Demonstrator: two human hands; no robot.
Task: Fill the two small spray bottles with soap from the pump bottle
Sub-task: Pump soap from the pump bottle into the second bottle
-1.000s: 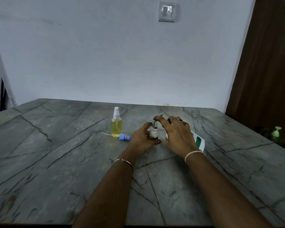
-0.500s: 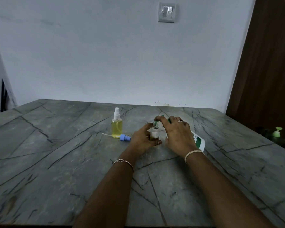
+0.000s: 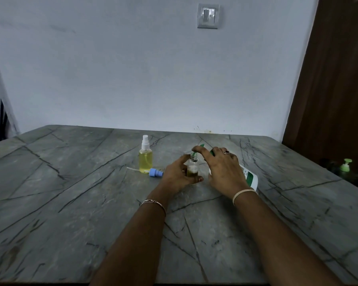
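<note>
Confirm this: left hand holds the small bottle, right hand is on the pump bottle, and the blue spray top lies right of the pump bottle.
Not right. The head view shows the blue spray top left of the left hand, beside the full yellow bottle. The left hand holds the small bottle; the right hand is on the pump bottle.
</note>
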